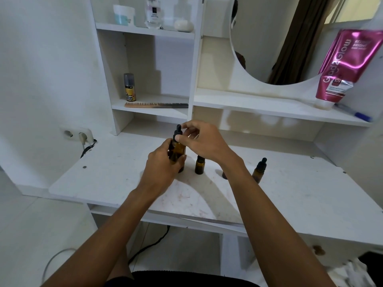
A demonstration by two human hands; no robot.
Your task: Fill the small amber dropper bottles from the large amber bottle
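my left hand [163,162] is clamped round the body of the large amber bottle [179,149], fingers curled on one side and thumb on the other. i judge the grip is there to keep the glass from turning. my right hand [200,141] comes in from the bottle's right and pinches its black dropper cap [177,131] between thumb and forefinger. the other fingers are lifted loosely clear. one hand bracing and one hand on the top looks to me like the hold for twisting the cap, so the dropper can carry liquid across.

the bottle is upright over the white desk [107,179]. i can't tell whether its base rests on the desk or hangs just above it.

the small ones stand in a row to the right of the large bottle, i'd guess so each is a short reach away. the nearest small bottle [199,166] is just beside it. the farthest small bottle [259,167] is well apart and wears a black dropper top.

between those two, my right wrist covers nearly all of a middle bottle [224,175], so only a dark sliver near the desk shows. my left hand hides most of the large bottle's glass, so i can't read its level. whether its cap is tight or loosened is also unclear. the nearest small bottle has a dark top, and i can't say if that is a cap or an open neck. my forearm cuts off the lower part of the farthest one.
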